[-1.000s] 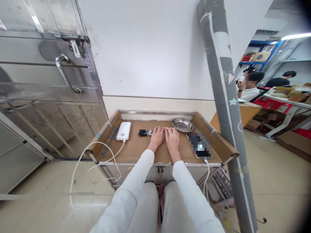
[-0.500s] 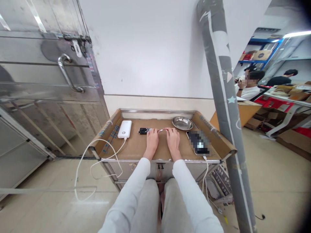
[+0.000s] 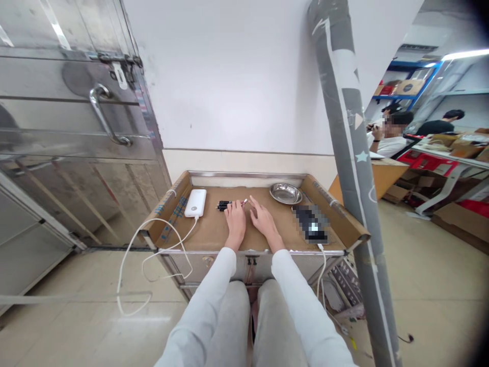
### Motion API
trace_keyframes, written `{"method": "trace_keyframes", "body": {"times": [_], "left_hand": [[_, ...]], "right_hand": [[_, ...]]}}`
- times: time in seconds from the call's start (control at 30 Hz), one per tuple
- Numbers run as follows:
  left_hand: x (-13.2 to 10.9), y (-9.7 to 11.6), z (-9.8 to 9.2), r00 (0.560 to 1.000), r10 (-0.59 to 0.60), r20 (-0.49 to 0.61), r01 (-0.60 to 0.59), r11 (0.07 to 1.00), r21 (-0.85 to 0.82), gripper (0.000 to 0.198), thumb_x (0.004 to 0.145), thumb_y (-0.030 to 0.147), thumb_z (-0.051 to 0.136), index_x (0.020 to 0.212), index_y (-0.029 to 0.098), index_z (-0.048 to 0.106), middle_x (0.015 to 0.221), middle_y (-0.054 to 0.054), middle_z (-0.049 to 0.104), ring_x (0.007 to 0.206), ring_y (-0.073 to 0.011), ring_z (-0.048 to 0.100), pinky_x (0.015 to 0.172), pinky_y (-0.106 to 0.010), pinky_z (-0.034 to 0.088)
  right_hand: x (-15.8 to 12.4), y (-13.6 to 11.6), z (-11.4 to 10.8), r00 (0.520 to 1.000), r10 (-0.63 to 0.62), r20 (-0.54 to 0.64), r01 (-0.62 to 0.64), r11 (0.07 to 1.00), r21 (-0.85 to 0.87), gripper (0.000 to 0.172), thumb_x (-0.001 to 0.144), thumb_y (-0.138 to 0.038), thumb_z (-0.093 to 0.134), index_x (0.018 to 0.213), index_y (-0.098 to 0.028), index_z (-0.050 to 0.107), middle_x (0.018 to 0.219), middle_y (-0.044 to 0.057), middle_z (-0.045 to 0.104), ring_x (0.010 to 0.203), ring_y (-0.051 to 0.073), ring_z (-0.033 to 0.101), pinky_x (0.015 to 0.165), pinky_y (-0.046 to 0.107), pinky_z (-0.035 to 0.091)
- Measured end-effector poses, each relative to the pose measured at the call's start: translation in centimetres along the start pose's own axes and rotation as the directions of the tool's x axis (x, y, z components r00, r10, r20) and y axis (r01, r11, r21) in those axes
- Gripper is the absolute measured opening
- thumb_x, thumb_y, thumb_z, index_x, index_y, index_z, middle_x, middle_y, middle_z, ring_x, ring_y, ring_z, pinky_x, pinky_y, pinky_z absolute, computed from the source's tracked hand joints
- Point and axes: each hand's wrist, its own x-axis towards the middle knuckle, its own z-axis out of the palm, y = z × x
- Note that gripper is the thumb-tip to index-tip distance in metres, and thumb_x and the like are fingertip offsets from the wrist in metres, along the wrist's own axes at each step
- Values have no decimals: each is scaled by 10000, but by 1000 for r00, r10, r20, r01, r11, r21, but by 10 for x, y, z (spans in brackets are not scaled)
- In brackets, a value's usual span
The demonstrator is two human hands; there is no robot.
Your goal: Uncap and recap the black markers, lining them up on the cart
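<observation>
My left hand (image 3: 236,223) rests over the cardboard-covered top, fingers curled and closed around a slim, pen-like stick (image 3: 245,202) whose pinkish-red body shows a white end. Its exact kind is too small to make out. Beside those fingers on the left lie several black pens (image 3: 223,206), partly covered by the hand. My right hand (image 3: 263,220) is just to the right, open, its fingers stretched toward the white end. Whether a fingertip touches it I cannot tell. A shallow metal bowl (image 3: 286,193) sits beyond the right hand.
A white power bank (image 3: 195,203) with a cable lies left. A phone (image 3: 311,224), partly blurred, is plugged in at right. Cardboard walls (image 3: 336,206) edge the top. A tall grey roll (image 3: 353,153) leans at right. A metal door (image 3: 76,117) stands left; people sit at the far right.
My right hand has let go of the stick's right end and its fingers have opened out, shifting left. My left hand has moved slightly left with the stick.
</observation>
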Motion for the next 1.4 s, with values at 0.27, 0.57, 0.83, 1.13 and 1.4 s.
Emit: {"method": "trace_keyframes", "body": {"times": [0.27,0.57,0.83,1.13,1.4], "left_hand": [[-12,-3,-3,983,-185,-14,186,973,135,271,895,79,294,1033,98,526,1030,-152,566,972,-254,537,831,-364,425],[-12,-3,2,983,-180,-38,183,979,88,249,887,87,293,1006,84,512,1028,-172,548,972,-259,542,839,-366,429],[0,-3,12,926,365,95,-334,911,-243,188,848,81,392,981,129,516,1006,-107,557,989,-214,517,923,-357,420],[6,-5,21,885,431,178,-346,863,-368,188,876,94,365,940,162,528,972,-80,574,951,-197,530,916,-371,435],[5,-6,24,890,416,187,-345,882,-321,193,888,107,363,921,157,547,958,-80,570,934,-197,531,899,-363,440]], "right_hand": [[-3,7,10,968,244,63,-220,940,-262,423,906,-172,352,1300,-114,492,1245,142,595,1124,219,538,964,339,381],[-5,5,8,964,255,73,-222,925,-309,355,918,-162,359,1191,-143,585,1243,116,599,1122,195,529,941,301,368],[-4,6,7,962,260,80,-221,919,-328,315,924,-167,370,1146,-150,592,1188,112,626,1071,198,547,907,293,365],[-3,9,8,962,260,82,-218,915,-341,285,923,-177,395,1121,-154,599,1170,110,630,1041,199,548,882,288,362],[-3,7,7,962,264,76,-225,917,-331,307,921,-164,383,1144,-152,593,1173,109,630,1052,195,545,895,286,359]]}}
